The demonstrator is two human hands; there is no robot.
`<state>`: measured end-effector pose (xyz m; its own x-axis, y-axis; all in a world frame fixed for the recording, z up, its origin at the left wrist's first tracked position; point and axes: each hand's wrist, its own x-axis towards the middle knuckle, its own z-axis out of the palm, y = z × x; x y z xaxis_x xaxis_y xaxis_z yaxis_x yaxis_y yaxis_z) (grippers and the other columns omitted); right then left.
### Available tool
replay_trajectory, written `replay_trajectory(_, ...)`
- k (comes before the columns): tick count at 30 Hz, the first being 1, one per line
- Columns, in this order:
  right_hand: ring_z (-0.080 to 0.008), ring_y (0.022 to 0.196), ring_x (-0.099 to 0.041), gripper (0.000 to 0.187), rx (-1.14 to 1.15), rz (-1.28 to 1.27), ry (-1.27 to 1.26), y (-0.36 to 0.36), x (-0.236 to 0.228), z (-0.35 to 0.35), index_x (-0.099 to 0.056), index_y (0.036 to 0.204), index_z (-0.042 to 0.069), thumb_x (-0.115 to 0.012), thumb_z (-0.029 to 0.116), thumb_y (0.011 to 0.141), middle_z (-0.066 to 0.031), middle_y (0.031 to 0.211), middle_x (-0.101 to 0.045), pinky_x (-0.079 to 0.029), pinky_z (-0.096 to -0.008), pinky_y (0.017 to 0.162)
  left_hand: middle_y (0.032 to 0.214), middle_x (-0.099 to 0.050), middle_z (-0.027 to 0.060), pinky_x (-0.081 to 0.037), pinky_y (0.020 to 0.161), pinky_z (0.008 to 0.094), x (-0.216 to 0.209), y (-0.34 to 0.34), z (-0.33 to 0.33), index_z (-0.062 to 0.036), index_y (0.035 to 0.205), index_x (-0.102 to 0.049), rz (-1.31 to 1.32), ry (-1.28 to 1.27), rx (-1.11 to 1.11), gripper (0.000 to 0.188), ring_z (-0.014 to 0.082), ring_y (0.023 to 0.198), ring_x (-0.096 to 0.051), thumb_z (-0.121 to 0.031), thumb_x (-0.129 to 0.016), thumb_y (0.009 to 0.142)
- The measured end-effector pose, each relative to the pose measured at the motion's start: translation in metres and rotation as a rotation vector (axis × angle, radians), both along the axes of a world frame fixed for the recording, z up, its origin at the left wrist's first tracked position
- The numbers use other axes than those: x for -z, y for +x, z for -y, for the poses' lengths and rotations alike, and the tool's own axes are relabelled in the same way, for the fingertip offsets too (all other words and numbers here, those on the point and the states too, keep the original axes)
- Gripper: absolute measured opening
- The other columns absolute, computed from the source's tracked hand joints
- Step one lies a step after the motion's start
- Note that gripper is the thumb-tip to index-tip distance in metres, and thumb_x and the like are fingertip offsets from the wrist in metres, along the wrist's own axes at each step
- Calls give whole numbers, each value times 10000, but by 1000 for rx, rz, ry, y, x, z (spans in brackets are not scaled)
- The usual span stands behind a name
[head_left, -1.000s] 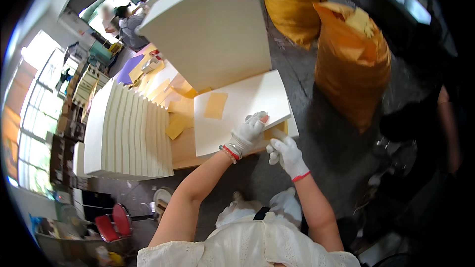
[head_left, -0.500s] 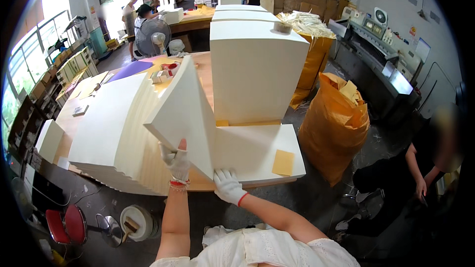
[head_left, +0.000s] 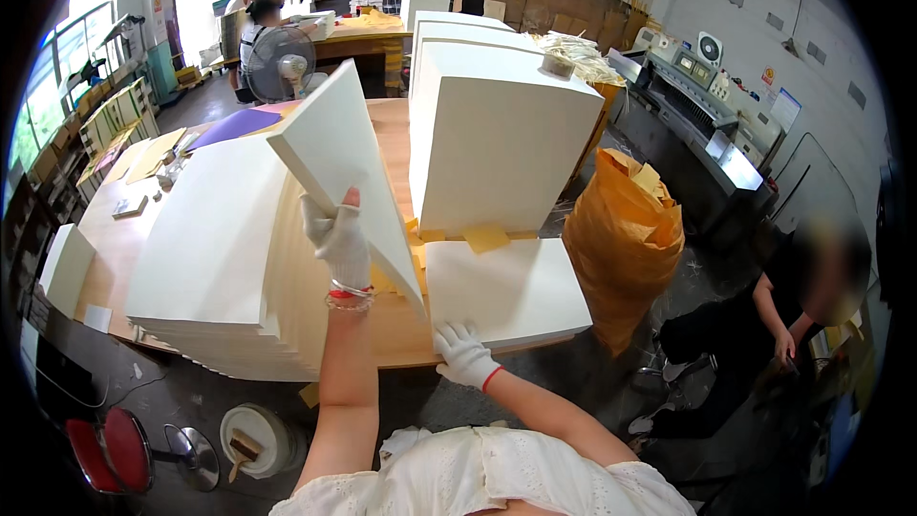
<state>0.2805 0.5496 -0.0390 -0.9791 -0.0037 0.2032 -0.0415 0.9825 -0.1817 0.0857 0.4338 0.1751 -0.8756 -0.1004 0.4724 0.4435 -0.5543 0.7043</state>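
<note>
My left hand [head_left: 339,234], in a white glove with the thumb tip bare, grips a thick sheaf of white paper [head_left: 339,148]. The sheaf leans upright to the left, lifted off the low white paper stack [head_left: 506,287]. My right hand [head_left: 466,355], in a white glove with a red cuff, lies with its fingers stretched at that low stack's near left corner. A yellow slip [head_left: 485,239] sits at the far edge of the low stack, against the tall white paper stack [head_left: 511,143]. Left of my left hand stands a wide, stepped white paper pile [head_left: 205,239].
A stuffed orange sack [head_left: 626,248] stands right of the table [head_left: 387,134]. A tape roll [head_left: 558,65] tops the tall stack. A seated person [head_left: 755,325] is at right; others work behind a fan [head_left: 277,64]. Below left are a white bucket [head_left: 258,435] and red chair [head_left: 124,449].
The sheaf in my left hand has swung up and away from the low stack, opening a gap. The yellow slip has left the low stack's near right part; one now lies at its far edge.
</note>
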Motion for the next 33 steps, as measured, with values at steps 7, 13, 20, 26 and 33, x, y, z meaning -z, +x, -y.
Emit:
replay_trajectory(7,-399,1417,-276,992,101,-580,-809,-39,-79,20,-222,1493,-36,-772,363,770,-271,1498,-316,-222,-451,1175,1125,-591,133,-474,865,363,-27,85,-13,-12,1188,-548,-451,-134,-285,382,241,1008,-570,-26,-691,834)
replay_trajectory(13,-327,1354,-355,842,-186,-888,-1426,-42,-148,18,-260,1466,-16,-737,247,824,-212,1446,-375,-295,-425,1121,1291,-590,222,-570,878,458,-119,146,-14,35,1095,-654,-930,-192,-497,315,399,1250,-537,-118,-741,835)
replay_trajectory(20,-262,1254,-471,669,-414,-666,-1839,-82,-190,33,-347,1417,8,-697,154,866,-125,1370,-472,-406,-378,1042,1378,-467,279,-392,1022,631,-192,134,-15,-7,1304,-513,-965,-454,-762,511,495,1311,-409,-101,-622,814)
replay_trajectory(26,-234,1139,-582,470,-599,-356,-1759,-148,-277,155,-392,1384,48,-582,93,957,-106,1271,-549,-509,-359,977,1185,-647,130,-521,931,395,-187,41,115,-13,1276,-569,-633,-804,-39,489,271,1107,-625,-160,-704,829)
replay_trajectory(33,-236,981,-633,379,-268,263,-1800,-207,-286,177,-451,1234,-70,-621,71,926,-125,1121,-598,-549,-352,862,1356,-564,149,-483,983,281,-101,-51,382,52,1312,-512,5,-1123,-530,391,212,1197,-580,-78,-563,947)
